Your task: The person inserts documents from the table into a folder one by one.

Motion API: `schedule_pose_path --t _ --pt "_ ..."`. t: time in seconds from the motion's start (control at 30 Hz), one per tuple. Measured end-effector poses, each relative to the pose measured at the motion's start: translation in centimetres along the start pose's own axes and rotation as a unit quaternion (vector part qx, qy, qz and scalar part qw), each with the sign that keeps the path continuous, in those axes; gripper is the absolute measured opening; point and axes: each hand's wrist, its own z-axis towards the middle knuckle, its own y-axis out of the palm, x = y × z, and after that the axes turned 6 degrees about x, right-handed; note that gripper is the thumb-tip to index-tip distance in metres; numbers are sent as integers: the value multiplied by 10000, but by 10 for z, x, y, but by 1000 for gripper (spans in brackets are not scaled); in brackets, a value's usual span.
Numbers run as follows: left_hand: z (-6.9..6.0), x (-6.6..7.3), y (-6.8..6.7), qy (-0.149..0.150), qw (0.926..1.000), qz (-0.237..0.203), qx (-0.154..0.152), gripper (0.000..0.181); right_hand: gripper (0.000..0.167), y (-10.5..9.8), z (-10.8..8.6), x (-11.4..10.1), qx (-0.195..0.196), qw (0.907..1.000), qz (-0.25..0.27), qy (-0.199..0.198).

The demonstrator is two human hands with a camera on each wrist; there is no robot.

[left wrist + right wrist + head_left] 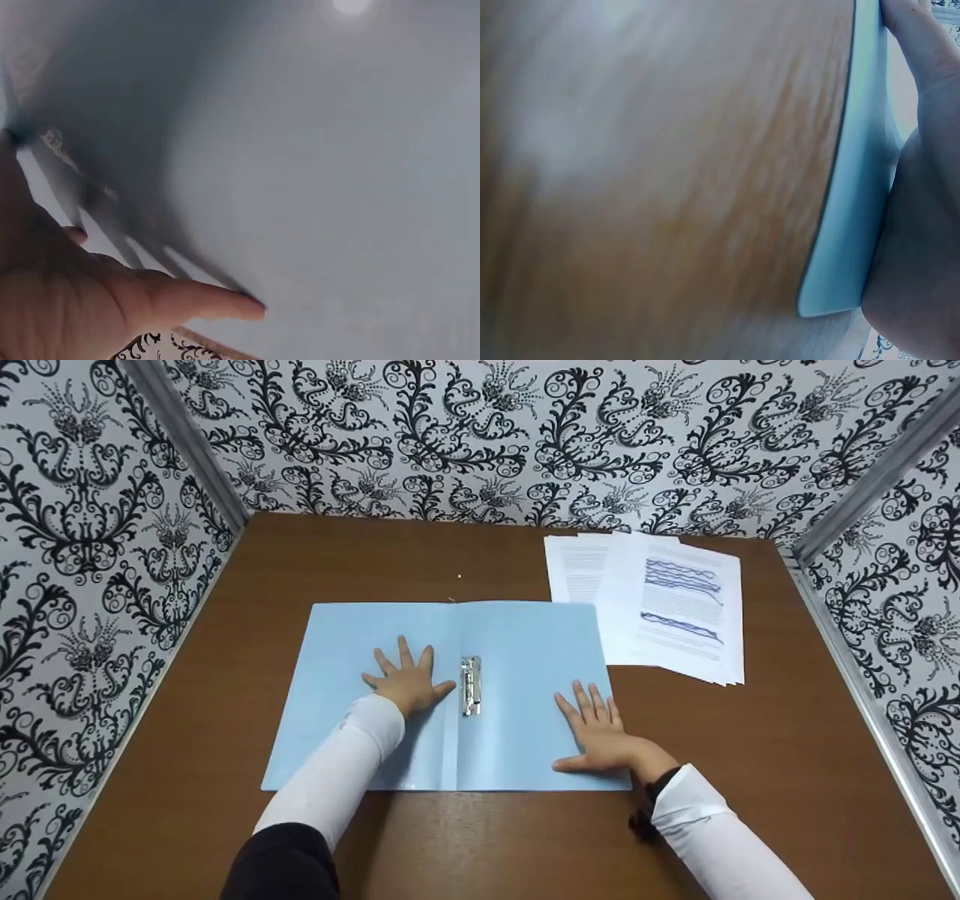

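Observation:
A light blue folder lies spread flat on the brown table, with a metal clip just right of its fold. My left hand rests on the left cover, fingers straight and spread, the thumb pointing towards the clip. On the right cover, near its lower right edge, my right hand lies with its fingers extended. In the left wrist view my left hand touches the blue surface. The right wrist view shows my right hand over the folder's corner.
Several loose printed sheets lie at the back right of the table, the top one marked with blue scribbles. The folder's upper right corner meets their lower left part. Patterned walls stand behind and at both sides.

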Motion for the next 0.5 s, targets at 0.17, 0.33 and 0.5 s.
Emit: schedule_pose_path --t 0.17,0.33,0.5 --pt "4 -5 3 -65 9976 -576 -387 95 110 -1 1 -2 17 10000 27 -50" --pt "-1 -18 0 451 9948 -624 -666 105 111 1 1 -2 26 10000 24 -64" --pt "-13 -22 2 977 9917 -358 -750 116 110 1 1 0 36 10000 -43 4"
